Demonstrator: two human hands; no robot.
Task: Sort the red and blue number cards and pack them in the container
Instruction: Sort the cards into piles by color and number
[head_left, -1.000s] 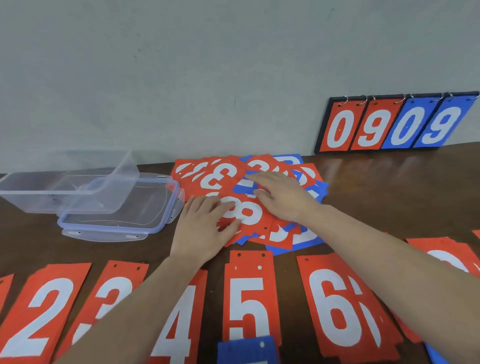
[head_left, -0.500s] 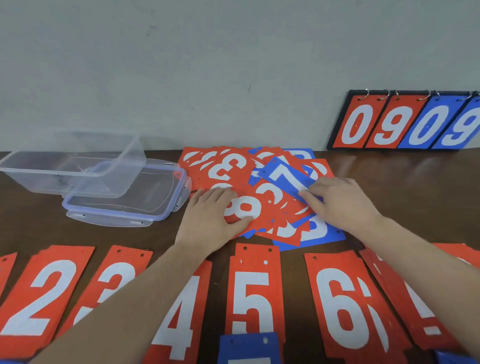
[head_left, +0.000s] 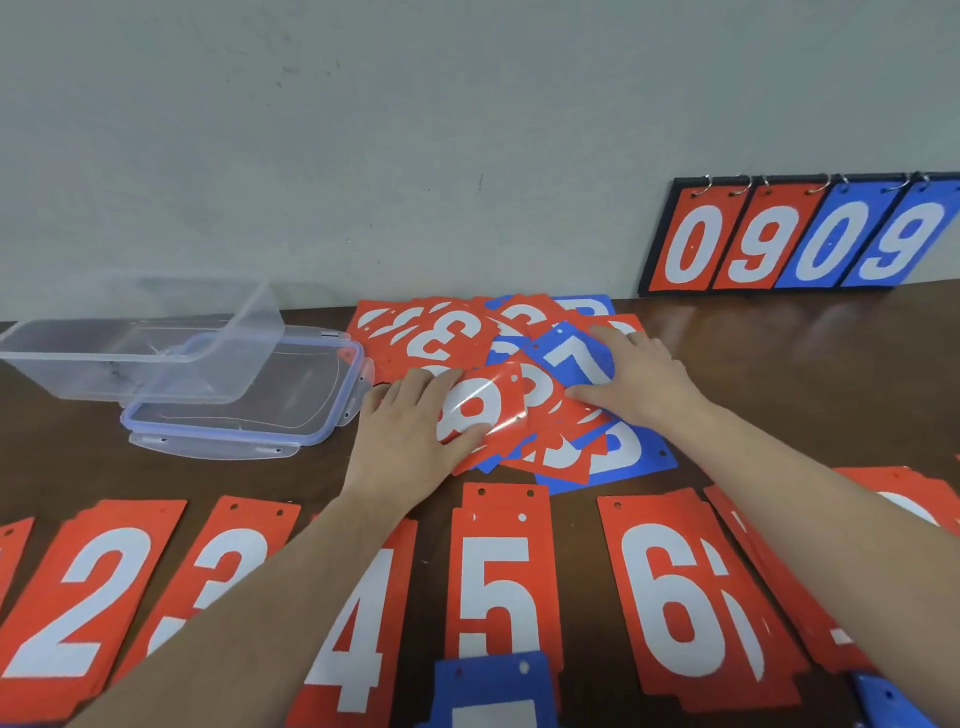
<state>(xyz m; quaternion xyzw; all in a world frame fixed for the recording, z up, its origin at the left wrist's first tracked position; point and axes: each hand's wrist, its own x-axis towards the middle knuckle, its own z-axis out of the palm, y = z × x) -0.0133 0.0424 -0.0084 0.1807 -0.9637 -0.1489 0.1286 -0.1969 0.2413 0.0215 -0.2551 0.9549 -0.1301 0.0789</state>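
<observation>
A mixed pile of red and blue number cards (head_left: 447, 332) lies at the table's middle, by the wall. My left hand (head_left: 410, 431) pinches a red 8 card (head_left: 480, 405) at the pile's near left, thumb under its lifted, bent edge. My right hand (head_left: 636, 374) rests flat on the pile's right side, fingers on a blue 7 card (head_left: 574, 358). Sorted red cards lie in a near row: 2 (head_left: 85, 597), 3 (head_left: 223, 556), 4 (head_left: 358, 639), 5 (head_left: 498, 577), 6 (head_left: 680, 592). The clear container (head_left: 156, 338) stands far left.
The container's blue-rimmed lid (head_left: 249, 415) lies under and beside it. A scoreboard flip stand (head_left: 800, 236) showing 0909 leans on the wall at far right. Blue cards (head_left: 493, 691) lie at the near edge. More red cards (head_left: 893, 493) sit at right under my forearm.
My right hand slid from the pile's middle to its right side, uncovering the blue 7. My left hand lifted and bent the near edge of the red 8 card.
</observation>
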